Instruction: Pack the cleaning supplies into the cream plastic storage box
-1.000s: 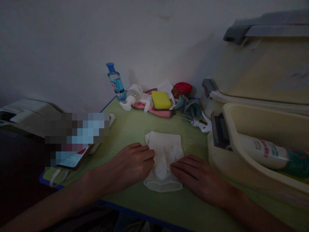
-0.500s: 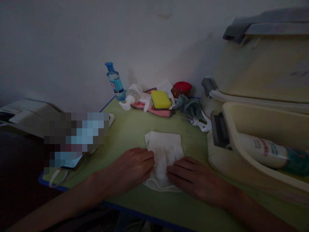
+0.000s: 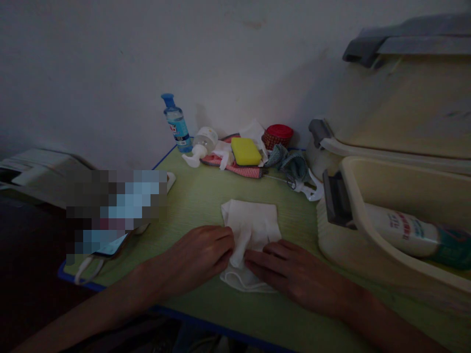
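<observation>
A thin white glove [image 3: 253, 215] lies folded on the green table, its rolled cuff toward me and one limp finger flopped across the top. At its left edge, my left hand [image 3: 211, 250] is closed, with curled fingertips gripping the material. My right hand [image 3: 290, 269] rests over the glove's right side, fingers stretched out and slightly apart. Its foremost fingertips touch the glove's loose finger. Both thumbs are mostly hidden beneath the hands.
On the right stands an open beige bin [image 3: 353, 196] with a white-and-green bottle [image 3: 405, 230] inside. Along the wall are a blue bottle [image 3: 177, 127], a pump bottle [image 3: 206, 139], a yellow sponge [image 3: 246, 151], cloths and a red-lidded container [image 3: 278, 135]. A phone [image 3: 112, 245], partly blurred, leans at left.
My right hand has slid left across the glove. The glove's loose finger now tilts toward my left hand. My left hand stays at the left edge, slightly lower than before.
</observation>
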The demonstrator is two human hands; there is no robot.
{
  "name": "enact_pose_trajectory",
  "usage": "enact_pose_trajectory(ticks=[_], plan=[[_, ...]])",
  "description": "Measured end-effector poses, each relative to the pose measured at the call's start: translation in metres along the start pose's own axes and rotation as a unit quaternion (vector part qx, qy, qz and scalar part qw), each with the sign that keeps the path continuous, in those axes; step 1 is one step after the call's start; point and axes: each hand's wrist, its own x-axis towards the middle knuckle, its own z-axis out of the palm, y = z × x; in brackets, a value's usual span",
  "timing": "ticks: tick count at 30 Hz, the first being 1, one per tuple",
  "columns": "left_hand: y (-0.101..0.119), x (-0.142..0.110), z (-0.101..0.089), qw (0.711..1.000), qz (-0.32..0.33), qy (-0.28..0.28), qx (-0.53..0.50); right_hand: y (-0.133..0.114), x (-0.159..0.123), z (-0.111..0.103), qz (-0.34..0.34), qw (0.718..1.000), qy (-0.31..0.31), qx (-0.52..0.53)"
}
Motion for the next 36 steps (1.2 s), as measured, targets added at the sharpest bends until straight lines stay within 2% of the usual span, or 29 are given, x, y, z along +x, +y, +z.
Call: enact_pose_trajectory(ticks=[5,9,17,23,29,36], plan=[[-0.0015,0.0,0.0021,1.0,0.012,0.016,0.001,-0.0021,0.0012,-0.0011,0.023,1.0,0.013,0.015],[-0.0024,-0.0007,0.0031,1.0,0.012,0.018,-0.003,-0.0021,0.0006,-0.0027,0.004,1.0,0.013,-0.008],[-0.0013,-0.0014,0.001,1.0,0.012,0.009,-0.01,-0.0018,0.0007,-0.0005,0.01,1.0,-0.022,-0.011],[-0.0007,-0.0002,0.0024,1.0,0.015,0.016,-0.003,0.0003,-0.0027,-0.0018,0.013,0.999,0.037,-0.002],[-0.0011,0.0006,0.003,1.0,0.016,0.017,0.003,0.0016,-0.0016,-0.0022,0.012,0.999,0.048,-0.002],[0.0014,0.0031,-0.0049,1.0,0.016,0.019,0.007,0.0007,-0.0021,-0.0008,0.024,0.998,0.061,0.004]])
